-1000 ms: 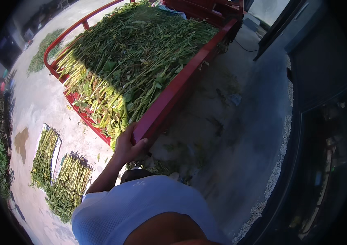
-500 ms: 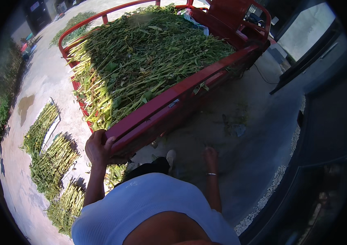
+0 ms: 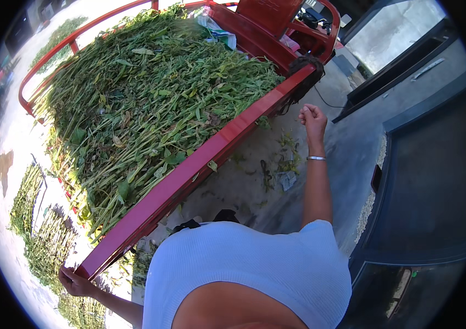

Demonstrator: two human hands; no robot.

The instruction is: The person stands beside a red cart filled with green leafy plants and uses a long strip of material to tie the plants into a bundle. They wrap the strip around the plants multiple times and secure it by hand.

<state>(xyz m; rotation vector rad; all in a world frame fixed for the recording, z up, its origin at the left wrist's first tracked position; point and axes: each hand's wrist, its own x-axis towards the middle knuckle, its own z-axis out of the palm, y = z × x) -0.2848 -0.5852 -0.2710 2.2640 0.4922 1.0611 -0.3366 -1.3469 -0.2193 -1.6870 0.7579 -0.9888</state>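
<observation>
A red cargo tricycle bed is loaded with a thick layer of cut green plant stalks (image 3: 150, 104). Along its near side runs a red side panel (image 3: 189, 174). At the panel's lower left end, my left hand (image 3: 75, 282) is closed around the corner, thumb and fingers on its edge. My right hand (image 3: 313, 116) is raised over the ground to the right of the panel, apart from it. Its fingers are curled into a loose fist and I see nothing in them. A silver bracelet (image 3: 316, 158) circles the right wrist.
Bundles of stalks (image 3: 52, 241) lie on the pale ground at the left. The red seat (image 3: 263, 24) stands at the bed's far end beside a patterned cloth sack (image 3: 216, 32). Plant scraps (image 3: 287, 156) litter the shaded ground. Dark door panels (image 3: 419, 181) line the right.
My right hand has risen from beside my body up toward the panel's far end. My left hand still grips the panel end, which now sits lower and farther left in view.
</observation>
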